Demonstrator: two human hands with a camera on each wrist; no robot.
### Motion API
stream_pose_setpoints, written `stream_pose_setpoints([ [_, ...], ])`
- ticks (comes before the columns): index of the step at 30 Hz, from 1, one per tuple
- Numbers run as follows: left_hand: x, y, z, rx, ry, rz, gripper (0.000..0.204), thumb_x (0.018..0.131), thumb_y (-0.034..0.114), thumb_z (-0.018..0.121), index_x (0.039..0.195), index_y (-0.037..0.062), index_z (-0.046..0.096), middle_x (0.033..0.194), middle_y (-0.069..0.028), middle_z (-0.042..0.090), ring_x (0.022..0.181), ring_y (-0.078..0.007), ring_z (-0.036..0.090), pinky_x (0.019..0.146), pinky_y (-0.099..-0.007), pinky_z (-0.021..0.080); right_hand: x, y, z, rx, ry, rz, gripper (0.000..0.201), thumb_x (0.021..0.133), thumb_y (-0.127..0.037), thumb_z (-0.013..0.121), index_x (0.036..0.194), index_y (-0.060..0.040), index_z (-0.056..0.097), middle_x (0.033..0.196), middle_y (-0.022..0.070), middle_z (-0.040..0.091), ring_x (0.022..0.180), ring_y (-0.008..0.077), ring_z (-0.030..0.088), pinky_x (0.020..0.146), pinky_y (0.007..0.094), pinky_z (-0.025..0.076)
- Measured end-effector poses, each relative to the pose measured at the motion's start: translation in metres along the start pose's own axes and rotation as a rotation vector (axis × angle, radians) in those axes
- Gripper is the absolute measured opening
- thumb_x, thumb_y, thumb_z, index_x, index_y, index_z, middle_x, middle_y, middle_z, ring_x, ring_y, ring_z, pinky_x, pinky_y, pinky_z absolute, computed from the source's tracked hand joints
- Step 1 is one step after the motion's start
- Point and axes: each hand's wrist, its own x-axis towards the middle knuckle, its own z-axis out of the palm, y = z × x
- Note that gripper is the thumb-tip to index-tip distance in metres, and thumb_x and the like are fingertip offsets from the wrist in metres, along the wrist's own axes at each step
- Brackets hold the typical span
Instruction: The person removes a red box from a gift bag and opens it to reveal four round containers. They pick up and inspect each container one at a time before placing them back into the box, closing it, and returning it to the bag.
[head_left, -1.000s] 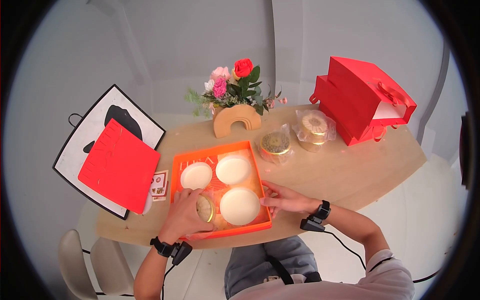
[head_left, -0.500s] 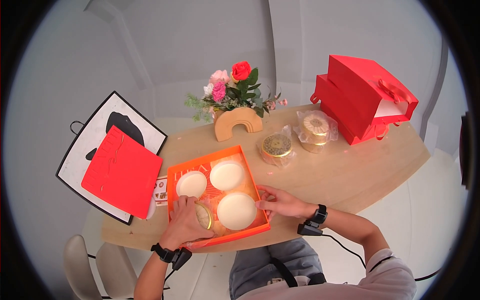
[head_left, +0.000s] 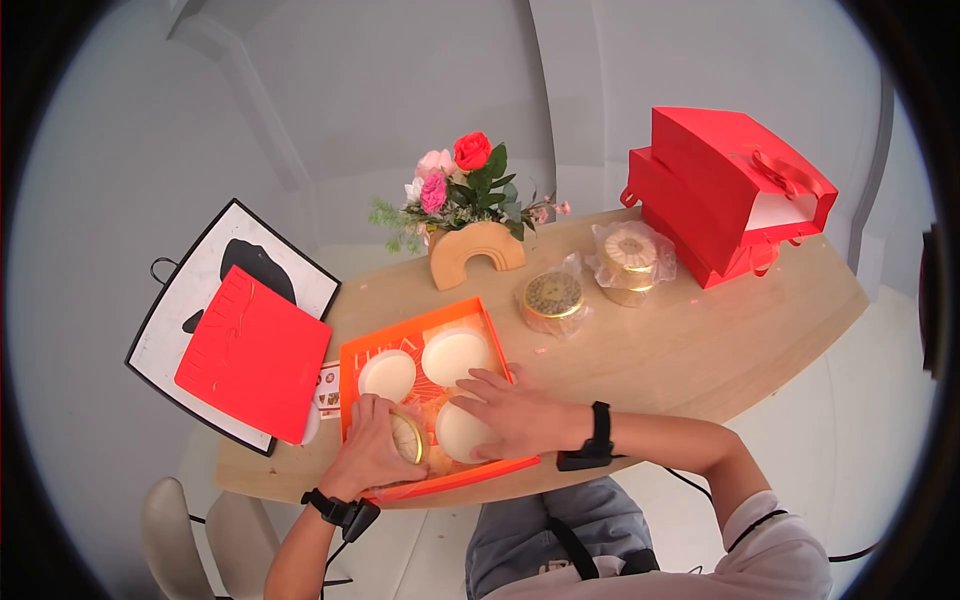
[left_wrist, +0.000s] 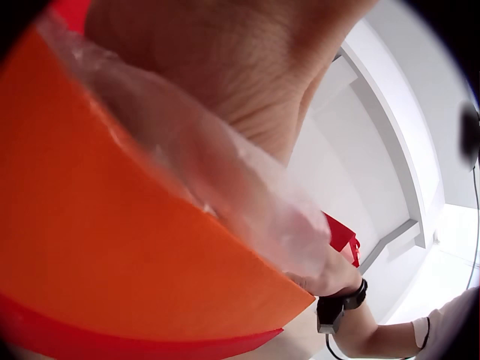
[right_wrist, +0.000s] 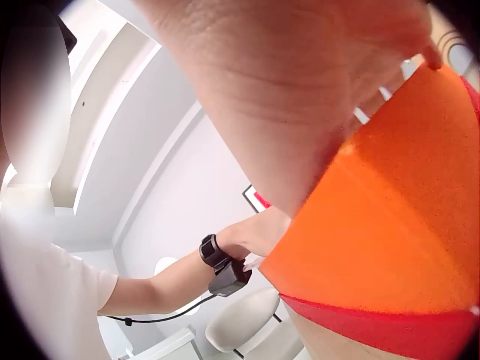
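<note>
The left hand [head_left: 366,452] is holding a pale-topped jar [head_left: 407,438] with a gold band over the near-left part of the orange gift box [head_left: 460,482]; its grip is curling round the jar from the left, fingers on the far side and thumb on the near, so the jar is lying to the right of the palm; being squat and round, it is showing no clear long axis; how deep it is sitting, and whether a well is lying beneath, I cannot tell. Clear plastic film [left_wrist: 225,187] is bunching below that hand at the box's edge in the left wrist view; the right hand [head_left: 525,418] is reaching over the box's right side, fingers spread and apparently holding nothing, partly covering the near-right white round well [head_left: 455,432]; whether its fingertips are pressing there is hidden; the left hand is the nearer one, already touching the jar.

Beyond, the far-left well [head_left: 387,376] and far-right well [head_left: 455,357] are showing nothing inside; left of the box, a red embossed panel [head_left: 255,350] is lying on a black-edged white board [head_left: 165,330]; farther over the surface [head_left: 640,375], a wrapped dark-topped jar [head_left: 553,293] is standing beside two stacked wrapped jars [head_left: 632,258]; behind them, an arch-shaped vase [head_left: 450,255] is holding flowers [head_left: 470,153], and red gift bags [head_left: 695,195] are standing at the right.
</note>
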Motion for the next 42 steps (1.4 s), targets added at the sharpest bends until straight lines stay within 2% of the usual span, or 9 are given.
stream_pose_setpoints([
  [4,-0.003,-0.001,0.003,0.005,0.037,0.034,0.086,0.052,0.028,0.091,0.122,0.0026,0.047,0.119,-0.0171,0.043,0.122,-0.0362,0.041,0.105,-0.0435,0.041,0.019,-0.004,0.005,-0.278,-0.147,-0.057,0.090,0.086,-0.057,0.065,0.152,-0.0020,0.037,0.159,0.0279,0.029,0.151,0.0443,0.019,0.121,0.0600,0.012],
  [12,-0.009,-0.009,0.009,0.018,0.167,0.088,0.092,0.050,0.028,0.091,0.124,0.0008,0.043,0.120,-0.0178,0.040,0.120,-0.0373,0.039,0.105,-0.0454,0.039,0.049,-0.008,0.008,-0.165,-0.420,0.043,0.104,0.078,-0.067,0.067,0.155,-0.0067,0.031,0.157,0.0289,0.029,0.148,0.0473,0.024,0.121,0.0585,0.013],
  [17,-0.010,-0.026,0.009,-0.197,0.390,0.094,0.093,0.052,0.024,0.090,0.126,0.0011,0.037,0.119,-0.0147,0.039,0.117,-0.0308,0.040,0.104,-0.0439,0.040,0.052,-0.006,0.010,-0.179,-0.414,0.031,0.104,0.077,-0.067,0.068,0.155,-0.0071,0.032,0.155,0.0281,0.033,0.145,0.0452,0.030,0.118,0.0567,0.018],
  [23,0.011,-0.027,-0.002,-0.717,0.415,0.040,0.085,0.065,0.021,0.087,0.131,0.0053,0.037,0.127,-0.0114,0.041,0.123,-0.0232,0.045,0.101,-0.0391,0.047,0.050,0.009,-0.004,-0.014,-0.462,0.008,0.100,0.078,-0.058,0.072,0.154,-0.0043,0.034,0.155,0.0268,0.033,0.146,0.0389,0.033,0.118,0.0531,0.023],
  [25,0.024,-0.018,-0.007,-0.809,0.408,0.034,0.083,0.069,0.022,0.086,0.133,0.0053,0.036,0.128,-0.0114,0.043,0.123,-0.0224,0.047,0.101,-0.0380,0.047,0.043,0.017,-0.007,0.326,-0.076,-0.059,0.100,0.081,-0.048,0.077,0.155,-0.0022,0.029,0.157,0.0256,0.031,0.141,0.0370,0.041,0.116,0.0472,0.034],
  [33,0.095,0.077,0.019,-1.190,0.265,-0.002,0.073,0.083,0.026,0.079,0.138,0.0054,0.036,0.128,-0.0122,0.048,0.122,-0.0211,0.050,0.098,-0.0353,0.051,-0.007,0.019,-0.073,0.694,0.096,0.095,0.109,0.077,-0.044,0.085,0.155,-0.0004,0.024,0.143,0.0230,0.048,0.124,0.0324,0.057,0.102,0.0399,0.048],
  [35,0.116,0.104,0.031,-0.954,0.278,0.109,0.072,0.085,0.033,0.079,0.139,0.0056,0.040,0.129,-0.0130,0.047,0.121,-0.0234,0.050,0.098,-0.0354,0.050,-0.012,0.046,-0.055,0.633,0.377,0.066,0.102,0.076,-0.042,0.086,0.152,-0.0012,0.031,0.135,0.0184,0.055,0.120,0.0275,0.058,0.099,0.0380,0.048],
  [38,0.141,0.126,0.047,-0.654,0.370,0.088,0.072,0.086,0.042,0.078,0.137,0.0042,0.045,0.131,-0.0138,0.047,0.121,-0.0245,0.051,0.102,-0.0368,0.046,-0.021,0.089,-0.053,0.853,0.384,0.129,0.087,0.082,-0.036,0.082,0.147,-0.0016,0.037,0.132,0.0160,0.058,0.120,0.0240,0.060,0.095,0.0406,0.054],
  [42,0.161,0.143,0.050,-1.072,0.248,-0.053,0.059,0.097,0.043,0.065,0.135,0.0004,0.049,0.128,-0.0101,0.055,0.123,-0.0217,0.050,0.106,-0.0357,0.041,-0.049,0.113,-0.067,1.408,0.356,0.383,0.069,0.092,-0.031,0.072,0.146,-0.0031,0.039,0.130,0.0140,0.060,0.113,0.0227,0.065,0.082,0.0418,0.062],
])
